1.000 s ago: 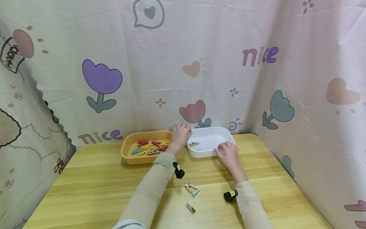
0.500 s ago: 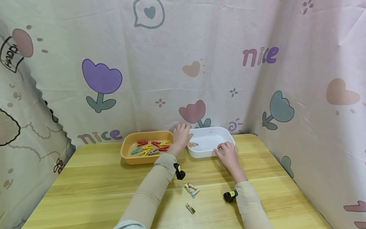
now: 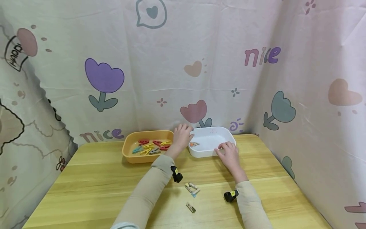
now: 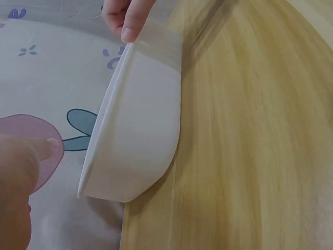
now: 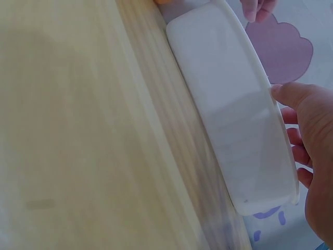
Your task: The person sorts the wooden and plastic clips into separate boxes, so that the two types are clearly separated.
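Note:
A white plastic bin [image 3: 211,140] stands at the back of the table. My right hand [image 3: 228,156] pinches its near rim, with the thumb [image 5: 291,95] on the outer wall and the fingers inside. My left hand [image 3: 181,138] is over the left end of that bin, its thumb [image 4: 44,148] held out straight and nothing visible at it. A few small clothespins [image 3: 194,144] lie inside near the left wall. To the left, a yellow bin [image 3: 128,159] contains several red, yellow, teal and grey clothespins [image 3: 148,147], partly hidden by my left hand and forearm.
Several small wooden clothespins [image 3: 192,188] lie in a cluster on the wooden table [image 3: 108,187], between my forearms. One more wooden clothespin [image 3: 190,207] lies closer to me. A patterned cloth [image 3: 160,79] hangs right behind both bins.
A small pale thing seen at my left fingertips a second ago is now out of sight. My left hand has shifted only slightly. The right hand has stayed at the rim.

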Tool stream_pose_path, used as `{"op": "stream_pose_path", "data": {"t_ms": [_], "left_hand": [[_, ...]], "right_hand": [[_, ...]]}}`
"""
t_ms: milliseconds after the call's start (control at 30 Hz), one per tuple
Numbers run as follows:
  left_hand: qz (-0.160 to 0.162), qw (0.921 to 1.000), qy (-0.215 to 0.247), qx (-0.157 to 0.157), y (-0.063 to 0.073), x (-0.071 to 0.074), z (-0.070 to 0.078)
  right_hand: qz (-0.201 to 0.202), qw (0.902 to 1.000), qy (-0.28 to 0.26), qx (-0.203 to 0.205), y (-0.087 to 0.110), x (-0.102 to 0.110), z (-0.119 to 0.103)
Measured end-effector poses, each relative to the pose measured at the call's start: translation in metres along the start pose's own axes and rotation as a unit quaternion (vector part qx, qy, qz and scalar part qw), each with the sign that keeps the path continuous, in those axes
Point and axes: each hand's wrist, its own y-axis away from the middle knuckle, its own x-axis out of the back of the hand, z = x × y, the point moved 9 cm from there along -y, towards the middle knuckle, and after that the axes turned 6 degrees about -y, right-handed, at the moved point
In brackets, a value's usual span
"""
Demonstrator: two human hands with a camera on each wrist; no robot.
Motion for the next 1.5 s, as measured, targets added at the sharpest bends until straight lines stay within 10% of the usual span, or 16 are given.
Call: {"op": "stream_pose_path", "data": {"t_ms": [833, 1500], "left_hand": [[0.052, 0.9931, -0.034, -0.1, 0.047, 0.02, 0.0], [0.114, 0.9569, -0.052, -0.262, 0.097, 0.034, 0.015]], "right_hand": [[-0.008, 0.9999, -0.009, -0.006, 0.001, 0.002, 0.002], [-0.024, 0.9996, -0.005, -0.015, -0.001, -0.002, 0.004]]}}
